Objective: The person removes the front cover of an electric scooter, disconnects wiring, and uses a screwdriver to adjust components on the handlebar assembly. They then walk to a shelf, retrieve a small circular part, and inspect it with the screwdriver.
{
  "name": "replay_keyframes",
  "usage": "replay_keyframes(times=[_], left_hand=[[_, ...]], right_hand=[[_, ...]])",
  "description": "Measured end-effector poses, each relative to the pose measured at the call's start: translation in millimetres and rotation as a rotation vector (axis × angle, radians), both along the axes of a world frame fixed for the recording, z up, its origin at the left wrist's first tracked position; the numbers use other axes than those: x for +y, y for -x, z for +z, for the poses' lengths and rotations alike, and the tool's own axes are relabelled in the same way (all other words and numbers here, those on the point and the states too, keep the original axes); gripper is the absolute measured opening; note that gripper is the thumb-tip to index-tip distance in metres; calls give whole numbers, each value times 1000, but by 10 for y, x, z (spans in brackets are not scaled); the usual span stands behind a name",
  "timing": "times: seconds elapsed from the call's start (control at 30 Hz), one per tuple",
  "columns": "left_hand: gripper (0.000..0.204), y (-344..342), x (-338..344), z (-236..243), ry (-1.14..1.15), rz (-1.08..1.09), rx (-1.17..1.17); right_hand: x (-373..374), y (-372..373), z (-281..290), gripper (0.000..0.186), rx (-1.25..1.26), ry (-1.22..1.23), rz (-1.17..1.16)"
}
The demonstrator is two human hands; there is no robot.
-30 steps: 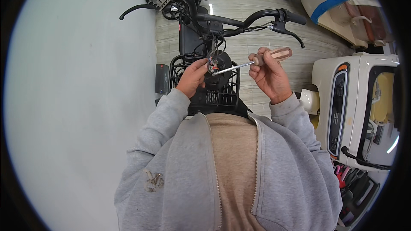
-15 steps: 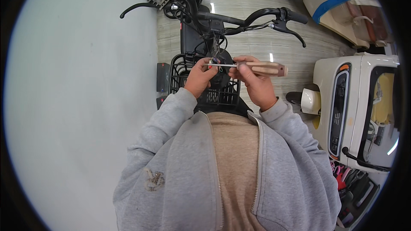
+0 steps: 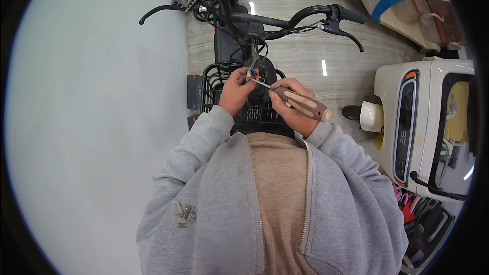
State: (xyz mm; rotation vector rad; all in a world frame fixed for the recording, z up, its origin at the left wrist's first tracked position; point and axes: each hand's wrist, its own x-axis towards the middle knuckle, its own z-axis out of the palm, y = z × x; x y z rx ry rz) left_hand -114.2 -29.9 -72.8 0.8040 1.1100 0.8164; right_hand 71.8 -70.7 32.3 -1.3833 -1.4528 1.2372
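Observation:
My left hand (image 3: 235, 93) pinches a small wired part (image 3: 249, 76) at the front of a black electric bike, just below its handlebar (image 3: 260, 21). My right hand (image 3: 290, 107) is wrapped round a screwdriver (image 3: 300, 103) with a brown and tan handle, its metal shaft angled up and left to the part between my left fingers. A bundle of dark cables (image 3: 256, 51) hangs from the stem to this part. Behind my hands is a black wire basket (image 3: 209, 86). The exact contact of the screwdriver tip is too small to tell.
A pale wall (image 3: 91, 112) fills the left. Dark boxes (image 3: 193, 91) stand beside the basket. On the right are a white vehicle (image 3: 388, 86) and, behind it, a cream scooter (image 3: 400, 20) with blue tape. Coloured items (image 3: 407, 209) lie at lower right.
My right hand moved left toward the wired part and turned, so the screwdriver handle now points down to the right instead of up. My left hand shifted slightly right.

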Motion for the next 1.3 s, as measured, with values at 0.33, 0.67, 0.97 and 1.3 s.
replay_keyframes(times=[0.33,0.67,0.97,1.3], left_hand=[[49,94,40,-31,80,-92,-155],[53,181,91,-31,127,-180,-201],[54,193,93,-32,114,-191,-193],[55,201,94,-12,100,-201,-188]], right_hand=[[-15,12,79,18,37,81,-46],[-3,47,-108,18,-1,-85,-22],[-8,61,-90,17,71,16,-43],[-3,109,-98,16,74,44,-72]])
